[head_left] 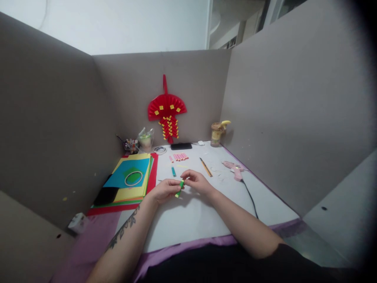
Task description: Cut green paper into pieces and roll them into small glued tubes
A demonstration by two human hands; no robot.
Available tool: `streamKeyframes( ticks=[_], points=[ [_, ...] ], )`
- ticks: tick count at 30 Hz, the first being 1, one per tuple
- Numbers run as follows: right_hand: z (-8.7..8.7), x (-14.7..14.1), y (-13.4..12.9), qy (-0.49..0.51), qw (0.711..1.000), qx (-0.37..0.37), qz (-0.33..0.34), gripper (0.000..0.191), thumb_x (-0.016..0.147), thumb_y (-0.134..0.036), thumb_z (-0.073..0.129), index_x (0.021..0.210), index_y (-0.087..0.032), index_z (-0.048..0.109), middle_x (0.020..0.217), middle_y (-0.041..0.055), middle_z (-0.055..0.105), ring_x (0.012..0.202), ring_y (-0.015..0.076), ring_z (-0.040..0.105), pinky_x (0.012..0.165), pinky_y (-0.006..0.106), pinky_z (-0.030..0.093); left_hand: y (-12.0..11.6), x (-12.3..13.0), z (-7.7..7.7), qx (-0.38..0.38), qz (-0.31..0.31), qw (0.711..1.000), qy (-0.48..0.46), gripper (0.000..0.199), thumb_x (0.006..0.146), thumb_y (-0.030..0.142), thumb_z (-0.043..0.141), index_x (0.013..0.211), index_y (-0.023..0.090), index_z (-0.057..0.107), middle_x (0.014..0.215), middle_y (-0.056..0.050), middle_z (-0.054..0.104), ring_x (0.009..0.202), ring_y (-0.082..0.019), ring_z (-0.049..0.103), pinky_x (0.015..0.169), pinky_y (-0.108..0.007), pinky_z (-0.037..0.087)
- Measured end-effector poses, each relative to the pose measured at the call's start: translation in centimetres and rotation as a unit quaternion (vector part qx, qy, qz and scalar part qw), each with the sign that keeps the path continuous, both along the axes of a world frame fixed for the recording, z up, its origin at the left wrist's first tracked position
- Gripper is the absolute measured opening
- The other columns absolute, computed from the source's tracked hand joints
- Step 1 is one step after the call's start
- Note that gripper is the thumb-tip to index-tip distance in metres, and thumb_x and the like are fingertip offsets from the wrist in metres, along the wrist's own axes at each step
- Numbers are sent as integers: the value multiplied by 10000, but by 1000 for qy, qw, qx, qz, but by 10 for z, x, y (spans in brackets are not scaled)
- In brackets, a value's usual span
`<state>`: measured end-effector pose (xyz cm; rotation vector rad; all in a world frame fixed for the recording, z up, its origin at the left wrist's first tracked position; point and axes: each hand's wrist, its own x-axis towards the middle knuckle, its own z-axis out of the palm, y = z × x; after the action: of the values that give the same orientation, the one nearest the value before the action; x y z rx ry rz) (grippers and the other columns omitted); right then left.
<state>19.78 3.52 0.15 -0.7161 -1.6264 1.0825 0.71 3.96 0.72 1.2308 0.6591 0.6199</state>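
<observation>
A small green paper tube (180,189) with yellow bands at its ends stands tilted between my hands, just above the white table surface. My left hand (167,190) pinches it with thumb and fingers. At its upper end, the fingertips of my right hand (198,181) close on the yellow band. Beyond my hands lies a blue-green paper tube (173,171). Farther back is a row of pink paper tubes (180,157) with yellow ends, and one pink tube (171,159) rests apart at their left.
Coloured paper sheets (140,188) are stacked at left, with a white ring (133,179) on top. At right are a craft knife (205,167) and a pink glue gun (235,168) with its cord. A red paper ornament (167,107) hangs behind a phone (181,146). A drink cup (216,135) stands back right.
</observation>
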Motion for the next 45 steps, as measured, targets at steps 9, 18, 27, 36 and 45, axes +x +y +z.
streamKeyframes(
  ticks=[9, 18, 27, 36, 45],
  points=[
    [0, 4, -1, -59, 996, 37, 56, 140, 776, -283, 612, 886, -210, 658, 973, 57, 584, 944, 188, 559, 782, 323, 465, 0, -3, 5, 5, -8, 1000, 25, 320, 602, 290, 774, 848, 96, 707, 637, -24, 570, 552, -77, 456, 549, -213, 324],
    [-5, 5, 2, -72, 997, 14, 17, 126, 749, -283, 626, 839, -195, 635, 894, 38, 553, 837, 166, 552, 721, 296, 448, 3, -1, 1, -14, 40, 999, -18, 380, 593, 284, 787, 907, 117, 653, 714, -24, 592, 581, -77, 484, 546, -192, 327],
    [-5, 1, -1, -33, 996, -47, 62, 172, 698, -220, 639, 832, -186, 537, 774, -8, 540, 672, 120, 488, 609, 247, 373, 1, 2, 3, -16, 100, 995, -18, 322, 589, 282, 788, 788, 128, 587, 677, 9, 556, 552, -62, 490, 504, -169, 330],
    [-4, -4, -3, 15, 999, -26, -16, 126, 713, -207, 576, 803, -200, 489, 709, -33, 464, 647, 119, 432, 611, 248, 334, 6, 5, -1, -36, 172, 980, -88, 460, 737, 524, 610, 964, 124, 612, 941, -130, 644, 824, -185, 619, 672, -261, 466],
    [-4, -10, -3, 34, 992, -12, -120, 132, 707, -244, 553, 775, -213, 444, 679, -33, 405, 611, 125, 394, 580, 254, 330, 1, 11, 2, 176, 240, 954, 29, 451, 629, 328, 730, 1020, 140, 604, 741, -37, 624, 627, -134, 580, 526, -222, 432]
  ],
)
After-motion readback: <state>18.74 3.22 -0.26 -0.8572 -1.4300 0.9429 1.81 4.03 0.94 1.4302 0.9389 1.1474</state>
